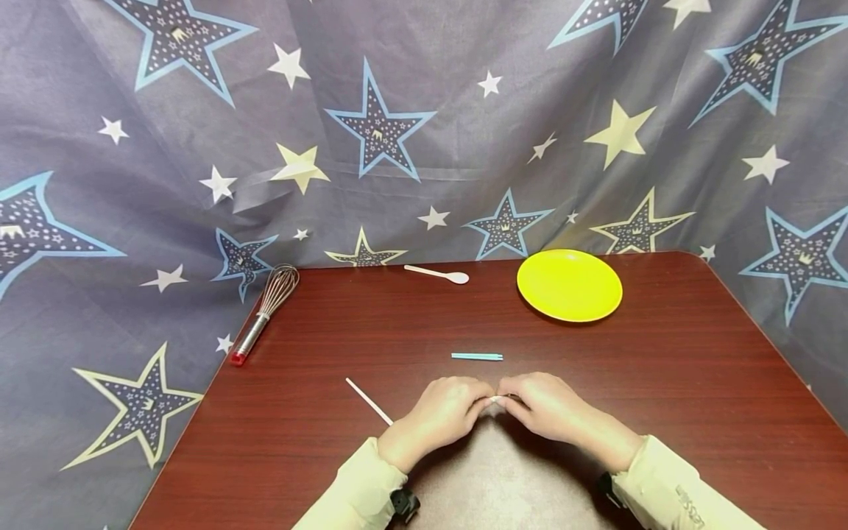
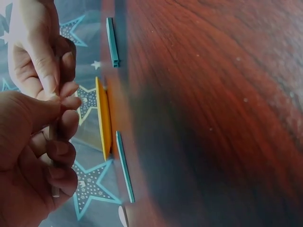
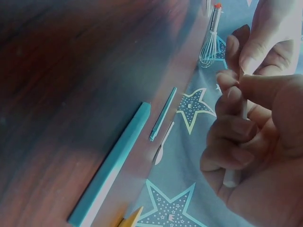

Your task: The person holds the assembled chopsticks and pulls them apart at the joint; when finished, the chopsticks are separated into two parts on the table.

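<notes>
My left hand and right hand meet fingertip to fingertip low over the table. Between their thumbs and index fingers is a small bit of a thin white stick. In the right wrist view, a blunt end of white stick emerges below the curled fingers of the right hand. A similar end shows under the left hand's fingers. I cannot tell whether this is one stick or two joined. Just beyond the hands lies a slim teal stick; another teal stick appears in the wrist views.
Left of the left hand, a white stick lies on the dark red table. Along the back are a whisk with a red-tipped handle, a white spoon and a yellow plate. A star-patterned cloth hangs behind.
</notes>
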A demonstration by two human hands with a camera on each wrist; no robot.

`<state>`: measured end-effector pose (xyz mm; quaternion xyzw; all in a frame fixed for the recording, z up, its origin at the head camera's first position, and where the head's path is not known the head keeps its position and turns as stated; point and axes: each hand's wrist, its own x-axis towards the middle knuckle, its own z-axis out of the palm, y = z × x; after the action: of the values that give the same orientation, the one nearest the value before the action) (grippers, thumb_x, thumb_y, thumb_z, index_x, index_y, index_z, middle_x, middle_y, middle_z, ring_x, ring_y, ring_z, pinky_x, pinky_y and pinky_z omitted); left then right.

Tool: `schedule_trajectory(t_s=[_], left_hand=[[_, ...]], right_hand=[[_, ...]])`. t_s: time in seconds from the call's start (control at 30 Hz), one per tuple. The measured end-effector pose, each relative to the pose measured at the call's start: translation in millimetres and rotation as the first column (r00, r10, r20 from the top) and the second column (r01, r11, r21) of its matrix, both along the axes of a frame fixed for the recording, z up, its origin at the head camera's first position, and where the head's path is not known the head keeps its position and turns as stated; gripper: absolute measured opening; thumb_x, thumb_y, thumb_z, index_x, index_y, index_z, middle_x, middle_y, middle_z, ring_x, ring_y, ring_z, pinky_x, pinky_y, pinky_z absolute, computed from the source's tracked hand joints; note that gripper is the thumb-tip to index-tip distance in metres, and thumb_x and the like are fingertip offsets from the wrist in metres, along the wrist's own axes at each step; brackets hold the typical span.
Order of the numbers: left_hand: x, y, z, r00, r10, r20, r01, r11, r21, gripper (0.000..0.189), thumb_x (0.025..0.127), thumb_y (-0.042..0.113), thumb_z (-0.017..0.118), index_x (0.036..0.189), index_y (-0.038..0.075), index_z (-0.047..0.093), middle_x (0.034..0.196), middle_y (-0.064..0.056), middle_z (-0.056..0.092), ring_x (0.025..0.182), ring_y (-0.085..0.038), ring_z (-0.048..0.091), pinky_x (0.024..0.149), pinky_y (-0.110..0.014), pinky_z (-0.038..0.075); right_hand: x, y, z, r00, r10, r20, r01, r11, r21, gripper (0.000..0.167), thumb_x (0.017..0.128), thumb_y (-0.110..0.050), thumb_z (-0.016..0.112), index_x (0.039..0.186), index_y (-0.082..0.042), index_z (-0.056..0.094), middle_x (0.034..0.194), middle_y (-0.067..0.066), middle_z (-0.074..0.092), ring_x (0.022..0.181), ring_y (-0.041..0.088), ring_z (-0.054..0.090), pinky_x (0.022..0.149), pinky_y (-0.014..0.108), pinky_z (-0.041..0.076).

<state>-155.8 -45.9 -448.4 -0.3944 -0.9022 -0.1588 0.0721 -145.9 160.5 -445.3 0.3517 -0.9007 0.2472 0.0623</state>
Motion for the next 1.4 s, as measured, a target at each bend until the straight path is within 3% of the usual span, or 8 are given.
schedule_trajectory(t_s=[0.3, 0.53, 0.73, 1.4], left_hand=[[-2.4, -2.0, -2.0, 0.993, -0.045, 0.107, 0.04, 0.998, 0.048, 0.012, 0.097, 0.024, 0.059, 0.088, 0.019, 0.066, 0.071, 0.014, 0.053, 0.065, -0.003, 0.05, 0.058, -0.025, 0.043], [-4.3, -4.1, -3.6, 0.984, -0.09, 0.153, 0.07, 0.989, 0.131, 0.009, 0.097, 0.021, 0.059, 0.094, 0.02, 0.067, 0.074, 0.013, 0.058, 0.067, 0.0, 0.05, 0.061, -0.02, 0.042], [-5.6, -5.3, -5.0, 0.972, -0.154, 0.179, 0.119, 0.975, 0.189, 0.01, 0.098, 0.017, 0.058, 0.096, 0.018, 0.068, 0.079, 0.004, 0.065, 0.069, -0.001, 0.049, 0.066, -0.016, 0.04], [-6.2, -5.6, -13.9, 0.963, -0.191, 0.191, 0.141, 0.958, 0.251, 0.013, 0.097, 0.014, 0.057, 0.099, 0.019, 0.069, 0.085, 0.006, 0.067, 0.074, 0.002, 0.051, 0.07, -0.014, 0.042]], right_hand=[[1.5, 2.4, 2.6, 0.999, 0.046, -0.021, -0.046, 0.999, 0.023, 0.023, 0.092, -0.021, 0.066, 0.072, -0.023, 0.053, 0.061, -0.017, 0.039, 0.055, 0.002, 0.039, 0.052, 0.025, 0.038], [0.3, 3.7, 2.3, 0.997, 0.055, -0.057, -0.056, 0.998, -0.006, 0.024, 0.091, -0.019, 0.067, 0.072, -0.023, 0.054, 0.061, -0.019, 0.038, 0.054, -0.001, 0.037, 0.051, 0.022, 0.036], [-0.3, 5.4, 3.1, 0.997, 0.064, -0.043, -0.064, 0.998, -0.011, 0.023, 0.091, -0.02, 0.067, 0.071, -0.022, 0.055, 0.061, -0.019, 0.036, 0.054, -0.002, 0.036, 0.051, 0.021, 0.035], [0.1, 10.9, 2.3, 0.994, 0.108, -0.028, -0.109, 0.993, -0.042, 0.019, 0.091, -0.017, 0.067, 0.073, -0.021, 0.061, 0.063, -0.02, 0.041, 0.056, -0.004, 0.038, 0.052, 0.02, 0.037]])
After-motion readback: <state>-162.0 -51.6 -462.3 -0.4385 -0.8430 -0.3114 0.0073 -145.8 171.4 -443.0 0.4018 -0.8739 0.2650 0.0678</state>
